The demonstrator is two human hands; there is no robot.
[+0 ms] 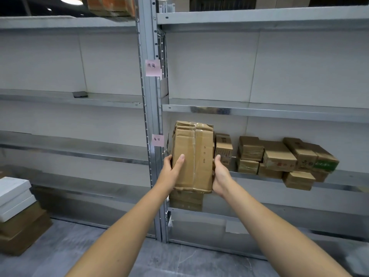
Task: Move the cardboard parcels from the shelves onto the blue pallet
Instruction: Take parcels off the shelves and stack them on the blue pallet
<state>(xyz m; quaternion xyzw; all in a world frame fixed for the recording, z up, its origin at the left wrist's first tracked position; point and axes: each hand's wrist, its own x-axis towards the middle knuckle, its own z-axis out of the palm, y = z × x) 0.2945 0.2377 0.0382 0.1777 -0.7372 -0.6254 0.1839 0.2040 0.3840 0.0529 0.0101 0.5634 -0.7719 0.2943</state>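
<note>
Brown taped parcel (pixel 192 156); grey shelves (pixel 259 111); pink notes (pixel 153 67); green-printed box (pixel 324 163).

Grey metal shelving (pixel 259 111) with perforated upright (pixel 150 96) bearing two pink notes (pixel 153 67), before a white wall (pixel 209 66); grey floor (pixel 60 246); ceiling lamp (pixel 70 0).

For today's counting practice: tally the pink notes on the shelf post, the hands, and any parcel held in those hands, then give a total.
Pink notes: 2
Hands (left hand, right hand): 2
Held parcel: 1
Total: 5
</note>
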